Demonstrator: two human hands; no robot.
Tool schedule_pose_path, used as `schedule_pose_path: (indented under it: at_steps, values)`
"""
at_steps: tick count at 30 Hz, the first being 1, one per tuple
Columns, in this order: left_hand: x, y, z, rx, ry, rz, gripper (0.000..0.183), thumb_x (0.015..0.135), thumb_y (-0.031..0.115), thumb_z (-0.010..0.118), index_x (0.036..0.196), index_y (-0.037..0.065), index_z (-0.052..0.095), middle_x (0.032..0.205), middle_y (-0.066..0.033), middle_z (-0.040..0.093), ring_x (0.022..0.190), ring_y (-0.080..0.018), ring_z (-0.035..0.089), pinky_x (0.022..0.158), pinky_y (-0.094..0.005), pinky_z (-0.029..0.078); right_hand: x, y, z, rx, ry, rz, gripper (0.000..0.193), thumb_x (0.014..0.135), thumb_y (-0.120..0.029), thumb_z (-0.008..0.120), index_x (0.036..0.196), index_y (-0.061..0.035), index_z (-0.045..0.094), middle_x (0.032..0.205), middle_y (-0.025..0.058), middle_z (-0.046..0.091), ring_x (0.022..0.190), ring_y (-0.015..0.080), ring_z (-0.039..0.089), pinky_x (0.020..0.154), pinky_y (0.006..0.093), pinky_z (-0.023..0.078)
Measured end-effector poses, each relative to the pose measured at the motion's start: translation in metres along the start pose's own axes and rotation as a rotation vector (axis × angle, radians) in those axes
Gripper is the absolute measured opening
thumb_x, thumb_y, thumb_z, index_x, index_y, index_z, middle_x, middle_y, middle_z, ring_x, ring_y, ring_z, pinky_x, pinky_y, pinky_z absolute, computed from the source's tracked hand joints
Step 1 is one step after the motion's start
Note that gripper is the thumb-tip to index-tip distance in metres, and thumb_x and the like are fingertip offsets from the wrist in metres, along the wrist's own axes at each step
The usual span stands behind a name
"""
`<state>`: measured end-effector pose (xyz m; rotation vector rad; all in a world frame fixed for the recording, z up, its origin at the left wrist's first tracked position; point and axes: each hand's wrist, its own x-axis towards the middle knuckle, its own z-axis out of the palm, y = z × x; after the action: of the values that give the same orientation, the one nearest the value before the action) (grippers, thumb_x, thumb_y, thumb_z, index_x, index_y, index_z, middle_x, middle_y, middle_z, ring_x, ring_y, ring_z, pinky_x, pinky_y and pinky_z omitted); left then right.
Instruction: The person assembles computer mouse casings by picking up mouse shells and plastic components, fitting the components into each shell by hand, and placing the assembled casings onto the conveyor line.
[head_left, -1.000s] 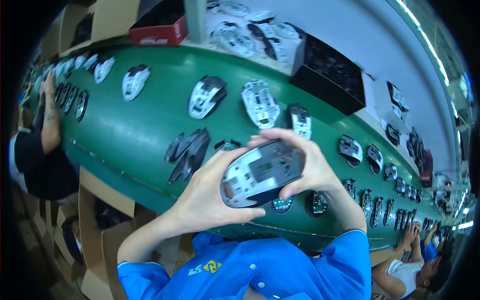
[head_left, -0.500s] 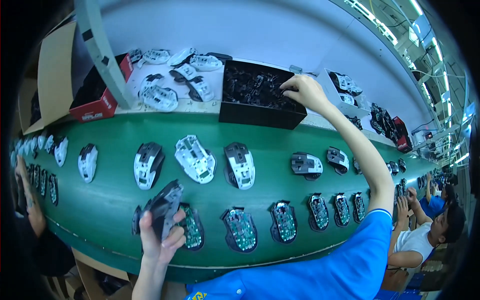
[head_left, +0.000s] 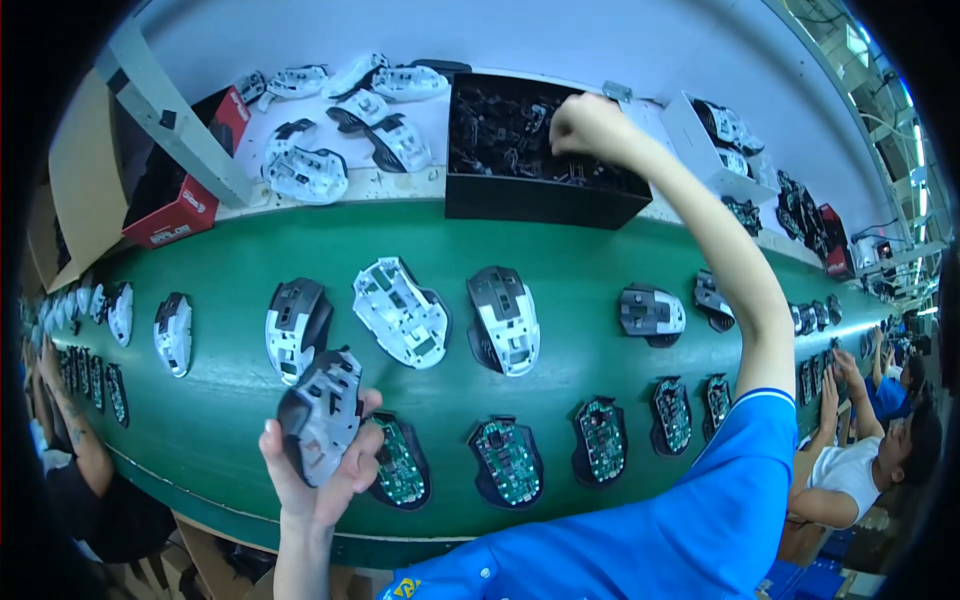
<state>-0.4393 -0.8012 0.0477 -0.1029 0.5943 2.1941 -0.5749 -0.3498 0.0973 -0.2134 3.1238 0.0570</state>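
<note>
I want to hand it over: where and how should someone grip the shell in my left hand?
Probably pinch the shell by its far end, from the far side: that end sticks out past your left hand, whose thumb and fingers flank the nearer part.

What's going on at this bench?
The person's left hand holds a gray mouse shell over the green bench. The right hand is at an open black box of small dark parts; can't tell whether it grips any. More shells lie on the bench, with circuit boards nearer the person.
</note>
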Motion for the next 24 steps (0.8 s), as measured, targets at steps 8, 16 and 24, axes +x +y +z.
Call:
schedule_pose_path:
  at_steps: [8,16,24]
  values:
    - [0.014,-0.007,0.03,0.096,0.037,-0.005,0.067,0.093,0.057,0.029,0.13,0.003,0.042,0.108,-0.018,0.057,0.086,-0.0298,0.061,0.054,-0.0396,0.053,-0.042,-0.003,-0.025,0.799,0.091,0.333,0.035,0.084,-0.021,0.065,0.112,0.0002,0.062,0.084,0.0092,0.065,0.07,0.012,0.063,0.05,0.0232,0.058]
    - [-0.003,-0.04,0.035,0.207,-0.171,-0.017,0.061,0.089,0.039,0.048,0.136,0.005,0.032,0.12,-0.0164,0.053,0.098,-0.0279,0.061,0.067,-0.042,0.058,-0.151,-0.213,-0.079,1.191,-0.024,0.006,0.015,0.077,-0.009,0.073,0.091,-0.0037,0.071,0.084,0.0057,0.068,0.072,0.0116,0.065,0.049,0.0216,0.051]
    - [-0.045,-0.057,0.054,0.417,0.07,0.132,0.059,0.089,0.049,0.04,0.131,0.008,0.04,0.112,-0.0096,0.056,0.095,-0.0177,0.057,0.072,-0.0309,0.05,-0.196,-0.277,-0.06,0.793,0.326,-0.307,0.027,0.066,0.0,0.076,0.093,-0.0037,0.071,0.08,0.0065,0.066,0.068,0.016,0.064,0.053,0.0259,0.05]
